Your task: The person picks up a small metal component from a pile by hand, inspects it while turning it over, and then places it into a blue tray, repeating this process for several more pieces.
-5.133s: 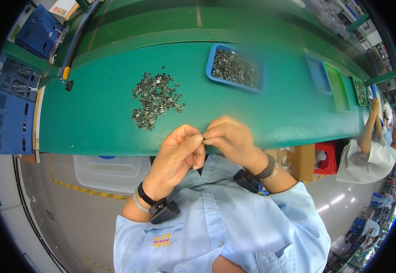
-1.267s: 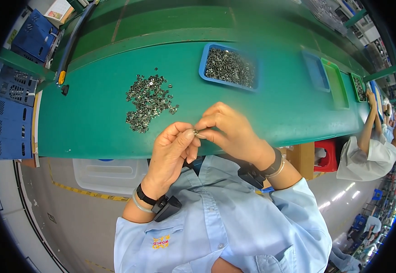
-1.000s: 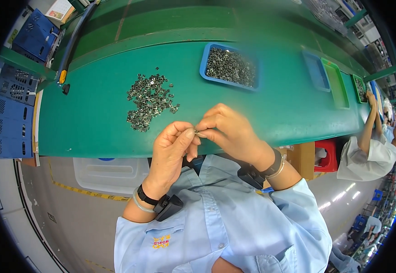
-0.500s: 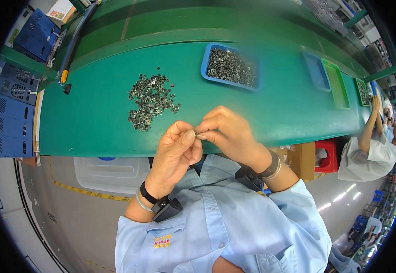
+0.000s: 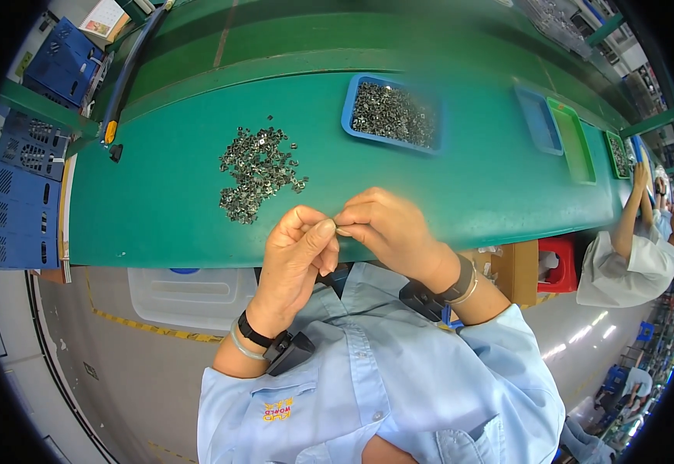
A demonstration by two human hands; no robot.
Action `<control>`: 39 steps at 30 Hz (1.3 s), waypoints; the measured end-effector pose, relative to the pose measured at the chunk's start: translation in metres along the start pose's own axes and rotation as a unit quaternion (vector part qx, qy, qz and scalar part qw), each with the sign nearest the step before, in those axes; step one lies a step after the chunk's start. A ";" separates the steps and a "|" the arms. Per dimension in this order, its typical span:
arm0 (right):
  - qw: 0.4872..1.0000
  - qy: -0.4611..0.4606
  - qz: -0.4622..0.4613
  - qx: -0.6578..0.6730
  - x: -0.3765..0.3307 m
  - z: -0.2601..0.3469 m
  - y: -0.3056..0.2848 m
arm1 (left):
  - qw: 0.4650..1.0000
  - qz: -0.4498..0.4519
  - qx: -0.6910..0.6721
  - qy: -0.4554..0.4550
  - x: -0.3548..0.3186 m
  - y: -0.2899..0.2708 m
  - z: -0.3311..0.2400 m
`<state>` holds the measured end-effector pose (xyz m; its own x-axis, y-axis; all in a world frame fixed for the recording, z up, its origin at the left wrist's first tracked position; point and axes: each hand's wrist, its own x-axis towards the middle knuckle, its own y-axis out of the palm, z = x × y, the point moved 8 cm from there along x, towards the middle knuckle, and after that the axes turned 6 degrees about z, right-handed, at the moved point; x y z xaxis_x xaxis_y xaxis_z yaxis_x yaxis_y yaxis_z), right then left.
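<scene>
My left hand (image 5: 300, 251) and my right hand (image 5: 387, 230) meet just over the near edge of the green table (image 5: 159, 205). Thumb and forefinger are pinched on each, tip against tip. What lies between the fingertips is almost wholly covered and too small to name. Beyond my hands, to the left, a loose pile of small shiny metal parts (image 5: 256, 170) is spread on the table. Farther off, a blue tray (image 5: 347, 116) holds many more such metal parts (image 5: 391, 114).
Toward the right stand another blue tray (image 5: 537, 124) and a green tray (image 5: 574, 143). A co-worker's arm (image 5: 632, 209) reaches over the table at far right. Blue crates (image 5: 20, 213) are stacked at left. A cardboard box (image 5: 516, 272) and red stool (image 5: 560, 267) sit below the table's edge.
My right hand has dipped slightly and its fingers have shifted a little at the pinch. The pile and the trays stay as they were.
</scene>
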<state>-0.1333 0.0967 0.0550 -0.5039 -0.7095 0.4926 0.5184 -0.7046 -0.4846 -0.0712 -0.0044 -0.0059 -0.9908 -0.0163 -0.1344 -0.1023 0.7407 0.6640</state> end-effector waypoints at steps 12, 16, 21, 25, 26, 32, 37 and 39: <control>0.990 0.025 -0.027 0.139 -0.002 0.001 0.000 | 0.992 0.066 -0.110 -0.007 -0.004 0.014 0.001; 0.990 -0.004 -0.011 0.143 0.000 0.008 -0.001 | 0.989 0.081 -0.122 -0.006 -0.006 0.017 0.000; 0.988 -0.019 0.011 0.154 0.003 0.012 0.000 | 0.989 0.087 -0.120 -0.011 -0.008 0.021 -0.003; 0.985 -0.030 0.017 0.168 0.004 0.016 0.000 | 0.991 0.092 -0.095 -0.015 -0.009 0.022 -0.006; 0.984 -0.033 0.017 0.174 0.004 0.016 0.000 | 0.992 0.093 -0.081 -0.016 -0.009 0.023 -0.007; 0.988 -0.034 0.015 0.151 0.001 0.011 0.000 | 0.996 0.070 -0.040 -0.034 -0.009 0.016 -0.008; 0.991 -0.029 0.007 0.129 -0.001 0.008 0.000 | 0.997 0.057 -0.036 -0.043 -0.010 0.014 -0.005; 0.992 -0.029 0.005 0.124 -0.001 0.007 -0.001 | 0.997 0.052 -0.037 -0.046 -0.010 0.012 -0.005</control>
<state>-0.1285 0.0981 0.0606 -0.4609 -0.7090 0.5338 0.6805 -0.6684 -0.3003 -0.0631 0.0012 0.0074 -0.9844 0.1219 -0.1267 -0.0094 0.6831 0.7302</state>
